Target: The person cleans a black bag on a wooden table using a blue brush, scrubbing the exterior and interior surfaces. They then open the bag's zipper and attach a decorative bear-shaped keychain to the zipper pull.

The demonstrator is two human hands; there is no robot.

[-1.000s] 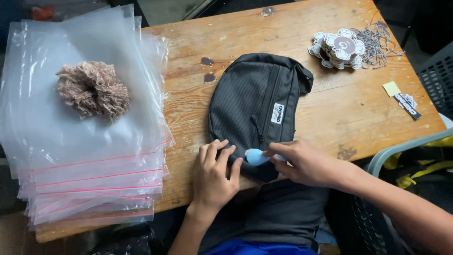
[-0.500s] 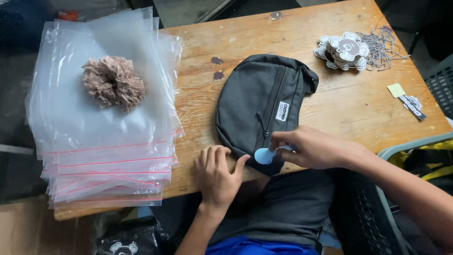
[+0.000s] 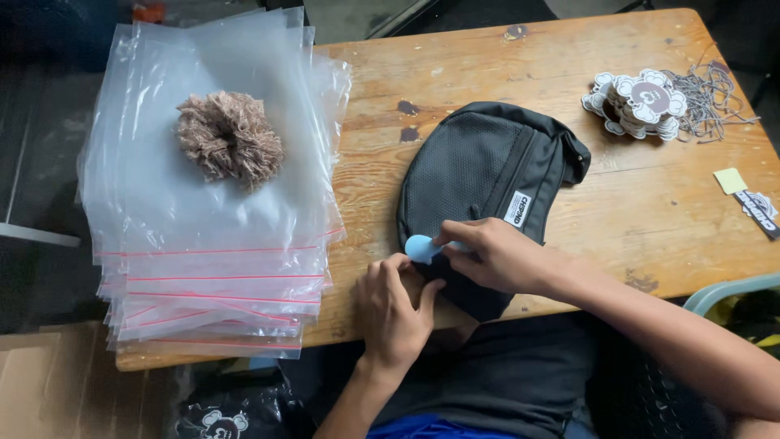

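From the head camera, a black waist bag lies flat on a wooden table, its near end reaching the table's front edge. All other places are given from this bag.

The right hand rests on the near part of the bag, fingers curled and pinching a small light-blue tool whose rounded end sticks out past the bag's left edge. The left hand lies just left of the bag's near corner, fingers together and bent, pressing on the bag's edge and the table beside it, right under the blue tool. The two hands are just beside each other; whether they touch cannot be told.

On the bag's front a small white label sits near the zip, just beyond the right hand.

Well to the left of the bag a stack of clear plastic bags with red seal strips covers the left end of the table, and a fluffy brown scrunchie lies on top of the stack.

To the far right of the bag is a pile of round white tags with a tangle of grey strings just beside it. Nearer the right edge, a small yellow note and a dark sticker lie close together.
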